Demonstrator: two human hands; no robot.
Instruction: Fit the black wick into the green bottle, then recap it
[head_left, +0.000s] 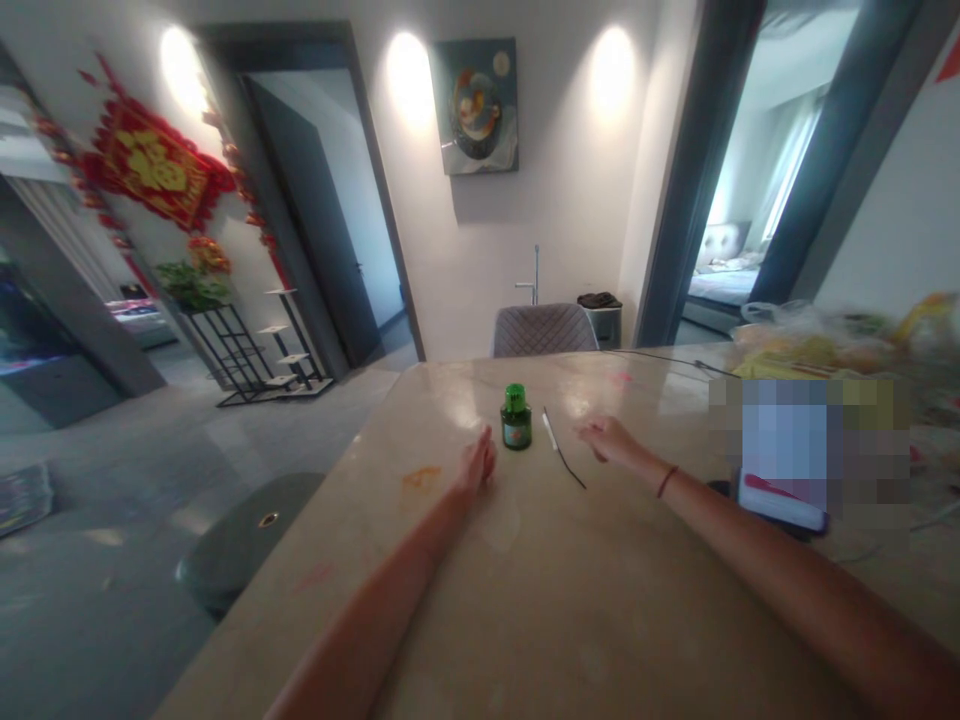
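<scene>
A small green glass bottle (517, 430) with a bright green cap stands upright on the table (517, 600). Just left of it my left hand (478, 460) rests on the tabletop, its fingers curled in and nothing visible in them. To the bottle's right lies a thin dark stick-like or cord-like item (559, 446) with a white section near its upper part; its exact kind is unclear. My right hand (604, 438) sits to the right of that thin item, closed in a loose fist, holding nothing that I can see. Neither hand touches the bottle.
A phone or tablet (784, 505), partly blurred out, stands at the right. Behind it are plastic bags (817, 345) and a black cable (660, 358). A grey padded chair (546, 330) is at the far edge, and a green stool (251, 535) stands at left.
</scene>
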